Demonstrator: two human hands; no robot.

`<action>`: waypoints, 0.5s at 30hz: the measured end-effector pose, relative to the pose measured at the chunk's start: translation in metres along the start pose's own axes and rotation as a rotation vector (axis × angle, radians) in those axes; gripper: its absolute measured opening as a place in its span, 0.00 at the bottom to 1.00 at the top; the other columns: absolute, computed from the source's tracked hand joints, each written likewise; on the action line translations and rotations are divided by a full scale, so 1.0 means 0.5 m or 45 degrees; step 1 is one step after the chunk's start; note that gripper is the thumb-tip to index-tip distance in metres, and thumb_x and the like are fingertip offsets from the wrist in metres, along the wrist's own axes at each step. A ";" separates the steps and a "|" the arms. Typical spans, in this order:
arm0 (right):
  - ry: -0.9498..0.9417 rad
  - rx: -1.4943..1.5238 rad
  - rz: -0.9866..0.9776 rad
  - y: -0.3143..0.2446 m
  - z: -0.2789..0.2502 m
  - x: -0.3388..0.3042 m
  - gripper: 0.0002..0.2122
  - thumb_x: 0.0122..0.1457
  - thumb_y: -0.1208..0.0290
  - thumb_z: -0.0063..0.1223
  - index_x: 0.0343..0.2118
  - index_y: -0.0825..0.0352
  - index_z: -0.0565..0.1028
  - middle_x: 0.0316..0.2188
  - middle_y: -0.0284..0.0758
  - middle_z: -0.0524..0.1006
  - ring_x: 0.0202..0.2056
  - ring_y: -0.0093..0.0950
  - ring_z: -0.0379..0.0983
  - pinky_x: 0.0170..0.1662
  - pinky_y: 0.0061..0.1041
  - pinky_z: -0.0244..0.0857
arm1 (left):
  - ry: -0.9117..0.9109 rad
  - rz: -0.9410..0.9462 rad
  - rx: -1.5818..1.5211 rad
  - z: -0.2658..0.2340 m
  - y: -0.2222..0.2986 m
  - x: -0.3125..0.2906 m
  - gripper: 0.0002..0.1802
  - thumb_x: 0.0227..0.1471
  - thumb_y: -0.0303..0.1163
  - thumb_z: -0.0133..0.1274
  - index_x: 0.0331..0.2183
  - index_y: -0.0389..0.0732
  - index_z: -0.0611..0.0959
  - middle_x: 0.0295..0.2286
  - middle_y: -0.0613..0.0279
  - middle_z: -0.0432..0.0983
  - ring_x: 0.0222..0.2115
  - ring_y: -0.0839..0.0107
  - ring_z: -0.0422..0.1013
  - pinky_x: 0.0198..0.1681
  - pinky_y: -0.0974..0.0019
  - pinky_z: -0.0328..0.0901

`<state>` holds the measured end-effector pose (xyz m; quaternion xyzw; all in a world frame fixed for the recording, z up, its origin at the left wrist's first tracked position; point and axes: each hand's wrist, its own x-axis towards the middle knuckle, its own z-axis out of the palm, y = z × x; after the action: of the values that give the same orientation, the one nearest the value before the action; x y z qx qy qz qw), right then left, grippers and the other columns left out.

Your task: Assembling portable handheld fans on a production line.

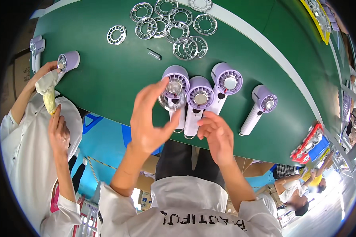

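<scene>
My left hand [148, 118] is raised over the table's near edge and pinches a clear round grille [171, 96] between thumb and fingers. It hovers over the leftmost of three lilac hand-held fans [177, 89] lying side by side on the green table [106, 83]. My right hand [216, 134] is just right of it, fingers curled and empty, near the handle of the middle fan [197, 103]. A third fan [225, 85] lies beside these, and another fan [261, 106] lies apart to the right.
Several clear round grilles [174, 27] lie spread at the table's far side, one [116, 34] apart to the left. A co-worker on the left holds a cloth [47, 91] next to another lilac fan [68, 61]. A red tray [308, 144] sits at the right.
</scene>
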<state>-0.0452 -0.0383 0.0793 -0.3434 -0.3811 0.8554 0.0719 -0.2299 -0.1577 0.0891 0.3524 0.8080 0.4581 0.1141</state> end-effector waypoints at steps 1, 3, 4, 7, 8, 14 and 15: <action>0.068 0.016 -0.030 0.000 -0.008 -0.007 0.32 0.68 0.47 0.48 0.60 0.74 0.67 0.46 0.40 0.78 0.37 0.25 0.71 0.42 0.26 0.66 | -0.024 -0.013 0.019 0.005 -0.008 0.009 0.38 0.39 0.18 0.67 0.55 0.34 0.74 0.53 0.50 0.75 0.52 0.52 0.71 0.54 0.56 0.68; 0.126 0.023 -0.047 0.004 -0.021 -0.020 0.30 0.69 0.48 0.47 0.59 0.74 0.68 0.45 0.39 0.78 0.36 0.25 0.71 0.41 0.26 0.65 | -0.031 0.083 0.054 0.015 -0.027 0.017 0.39 0.39 0.17 0.67 0.56 0.35 0.74 0.54 0.51 0.74 0.53 0.53 0.70 0.54 0.56 0.69; 0.176 0.030 -0.053 0.005 -0.030 -0.026 0.29 0.69 0.49 0.46 0.58 0.74 0.69 0.44 0.39 0.78 0.36 0.25 0.71 0.41 0.26 0.64 | -0.034 0.083 0.055 0.018 -0.029 0.018 0.39 0.39 0.17 0.67 0.56 0.35 0.74 0.54 0.51 0.74 0.53 0.53 0.70 0.54 0.56 0.69; 0.264 0.025 -0.056 0.009 -0.053 -0.038 0.26 0.71 0.53 0.42 0.57 0.73 0.70 0.42 0.37 0.77 0.34 0.26 0.70 0.40 0.28 0.65 | -0.017 0.073 0.124 0.028 -0.034 0.019 0.39 0.39 0.17 0.67 0.56 0.35 0.74 0.54 0.54 0.75 0.51 0.53 0.70 0.53 0.57 0.69; 0.292 0.019 -0.045 0.011 -0.060 -0.042 0.25 0.71 0.53 0.42 0.57 0.73 0.70 0.41 0.37 0.77 0.34 0.26 0.70 0.40 0.28 0.65 | -0.010 0.090 0.124 0.030 -0.035 0.018 0.39 0.39 0.17 0.67 0.56 0.35 0.74 0.54 0.54 0.75 0.50 0.53 0.70 0.52 0.57 0.69; 0.340 0.050 -0.020 0.021 -0.070 -0.048 0.23 0.71 0.55 0.44 0.55 0.73 0.71 0.41 0.36 0.77 0.34 0.25 0.70 0.40 0.26 0.64 | -0.005 0.132 0.141 0.029 -0.036 0.019 0.40 0.39 0.17 0.68 0.57 0.34 0.74 0.54 0.55 0.75 0.50 0.53 0.70 0.52 0.57 0.69; 0.325 0.069 -0.026 0.023 -0.071 -0.047 0.23 0.70 0.55 0.46 0.55 0.73 0.71 0.42 0.37 0.78 0.35 0.24 0.70 0.40 0.25 0.64 | 0.002 0.140 0.141 0.031 -0.036 0.021 0.40 0.39 0.17 0.68 0.57 0.34 0.74 0.54 0.55 0.75 0.50 0.53 0.70 0.52 0.57 0.68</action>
<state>-0.0033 -0.0340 0.0672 -0.4434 -0.3489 0.8140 0.1378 -0.2381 -0.1464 0.0670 0.4016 0.8117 0.4184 0.0686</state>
